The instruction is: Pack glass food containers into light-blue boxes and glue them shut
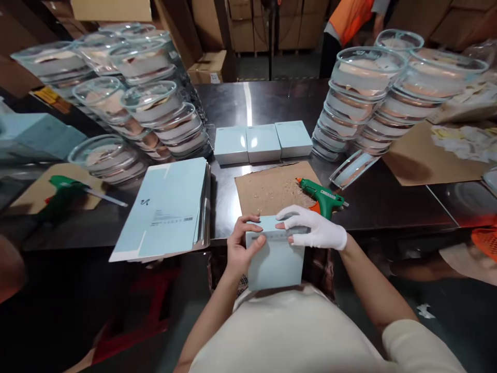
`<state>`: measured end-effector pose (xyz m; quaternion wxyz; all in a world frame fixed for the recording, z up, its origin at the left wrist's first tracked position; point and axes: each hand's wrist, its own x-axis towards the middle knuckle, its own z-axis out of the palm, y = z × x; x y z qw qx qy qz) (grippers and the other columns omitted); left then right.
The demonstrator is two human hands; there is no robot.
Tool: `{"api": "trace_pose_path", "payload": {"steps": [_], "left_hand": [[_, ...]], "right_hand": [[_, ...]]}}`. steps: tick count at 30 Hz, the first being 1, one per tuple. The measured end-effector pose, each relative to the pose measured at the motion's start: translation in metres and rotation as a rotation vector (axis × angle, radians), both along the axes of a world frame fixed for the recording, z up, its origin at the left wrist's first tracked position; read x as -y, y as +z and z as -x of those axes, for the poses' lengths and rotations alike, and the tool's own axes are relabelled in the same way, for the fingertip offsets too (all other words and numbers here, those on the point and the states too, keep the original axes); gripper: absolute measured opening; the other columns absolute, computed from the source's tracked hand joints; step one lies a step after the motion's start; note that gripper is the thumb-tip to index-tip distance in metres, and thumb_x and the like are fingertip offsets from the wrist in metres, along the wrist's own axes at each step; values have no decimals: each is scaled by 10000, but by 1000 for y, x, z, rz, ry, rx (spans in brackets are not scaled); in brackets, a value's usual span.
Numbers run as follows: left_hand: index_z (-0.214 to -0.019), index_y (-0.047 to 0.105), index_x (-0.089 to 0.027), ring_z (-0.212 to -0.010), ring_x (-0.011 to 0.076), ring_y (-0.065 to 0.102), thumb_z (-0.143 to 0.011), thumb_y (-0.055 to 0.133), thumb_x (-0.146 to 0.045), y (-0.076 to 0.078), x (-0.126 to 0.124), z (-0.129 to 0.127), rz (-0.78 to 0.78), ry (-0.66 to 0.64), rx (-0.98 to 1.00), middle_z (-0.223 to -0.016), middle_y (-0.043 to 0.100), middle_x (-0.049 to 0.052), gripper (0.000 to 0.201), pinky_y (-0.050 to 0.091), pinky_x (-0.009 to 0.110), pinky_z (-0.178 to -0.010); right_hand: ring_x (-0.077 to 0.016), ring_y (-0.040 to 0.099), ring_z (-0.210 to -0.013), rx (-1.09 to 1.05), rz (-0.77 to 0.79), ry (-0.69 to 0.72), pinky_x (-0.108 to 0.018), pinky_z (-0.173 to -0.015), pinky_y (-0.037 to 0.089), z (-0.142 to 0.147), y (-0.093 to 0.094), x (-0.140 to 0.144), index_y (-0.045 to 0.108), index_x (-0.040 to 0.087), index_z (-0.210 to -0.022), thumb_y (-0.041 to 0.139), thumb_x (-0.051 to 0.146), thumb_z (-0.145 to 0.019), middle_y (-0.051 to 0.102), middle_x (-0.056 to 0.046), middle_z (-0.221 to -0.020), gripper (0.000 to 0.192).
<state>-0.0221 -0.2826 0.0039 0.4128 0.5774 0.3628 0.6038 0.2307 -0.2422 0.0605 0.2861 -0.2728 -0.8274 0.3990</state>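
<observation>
A pale blue cardboard box (pixel 276 261), smooth and matte with square corners, is held upright between two hands at the near edge of a dark, glossy metal table (pixel 388 202), against the person's cream top. The bare left hand (pixel 241 246) grips the box's upper left corner, thumb on the front face and fingers curled over the top edge, pinching the card. The right hand (pixel 316 228), in a white knit glove, lies flat across the top edge, fingers pressed together and pointing left, bearing down on the flap. Both forearms angle inward from the elbows, wrists bent slightly.

Just beyond the hands lies one brown cardboard sheet (pixel 272 189), rough and flecked with pale crumbs of dried glue. On its right edge rests a green hot-glue gun (pixel 324 197) with an orange nozzle and trigger. A second green glue gun (pixel 64 186) lies far to the left on another scrap of brown card.

To the left of the box, a stack of flat, unfolded box blanks (pixel 166 210) in the same pale blue, printed with small dark text, overhangs the table edge. Behind the brown sheet, three finished pale blue boxes (pixel 262 141) sit side by side, touching.

Clear round glass bowls, nested with paper between them, rise in leaning stacks: several stacks at left (pixel 155 111) and at least three at right (pixel 365 93). One glass lid (pixel 354 168) lies tilted at the foot of the right-hand stacks.

At the far side, another person in an orange top (pixel 349 15) stands among brown cartons.
</observation>
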Motion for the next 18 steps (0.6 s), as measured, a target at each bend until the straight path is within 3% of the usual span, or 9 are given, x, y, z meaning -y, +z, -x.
{"api": "trace_pose_path", "payload": {"steps": [3,5,7,9,11,12,13,15,18], "left_hand": [[-923,738,-229,-1187,267,676,-890,801,-375,6,3,-3,31,13,10,-1090,694,66,162,502,467,-1091],[-903,730,-222,-1168,276,681,-876,810,-412,9,5,-3,66,64,21,-1029,691,59,208,505,476,-1085],[-897,717,-220,-1173,278,679,-876,806,-426,12,5,2,100,173,50,-1033,689,58,225,504,457,-1074],[-909,705,-223,-1220,278,661,-881,802,-411,13,3,9,116,302,98,-1081,691,61,213,494,428,-1080],[-922,697,-224,-1249,280,651,-884,801,-408,14,-1,14,129,365,143,-1102,693,65,215,485,415,-1098],[-960,697,-227,-1260,286,649,-890,794,-429,14,-4,16,138,365,159,-1127,696,73,235,486,419,-1105],[-1049,694,-238,-1289,298,638,-894,783,-478,15,-6,17,136,355,175,-1190,694,89,300,488,433,-1114],[-1360,582,-296,-1443,340,533,-867,753,-640,17,-10,21,84,363,199,-1461,596,138,625,468,496,-1158],[-1633,166,-410,-1649,361,186,-778,745,-782,21,-6,31,-90,509,159,-1762,202,155,1098,337,613,-1253]], "right_hand": [[-230,644,-1261,-20,24,3,-416,-1138,497,-2,-8,-2,760,255,-1255,683,450,-997,656,-117,-1351,333],[-259,601,-1350,-68,74,-103,-454,-1178,468,-2,-20,4,709,288,-1345,691,552,-969,599,-125,-1461,460],[-314,516,-1458,-209,107,-361,-520,-1199,445,2,-37,18,532,340,-1529,699,736,-866,443,-141,-1623,790],[-366,448,-1515,-389,108,-634,-579,-1174,461,12,-57,39,243,383,-1665,661,888,-743,278,-163,-1714,1131],[-383,437,-1525,-400,174,-642,-584,-1182,456,24,-73,57,65,362,-1697,687,908,-697,251,-197,-1722,1298],[-371,507,-1475,-388,265,-596,-563,-1146,499,30,-77,63,44,346,-1699,671,881,-753,328,-211,-1686,1254],[-351,559,-1431,-367,367,-571,-540,-1140,511,36,-76,64,51,329,-1700,675,805,-831,399,-212,-1648,1171],[-315,612,-1375,-363,459,-572,-486,-1143,520,49,-61,47,131,301,-1694,727,657,-885,492,-188,-1590,1065],[-269,603,-1376,-469,376,-663,-414,-1159,511,72,-16,-33,289,279,-1647,776,514,-872,516,-139,-1590,945]]}}
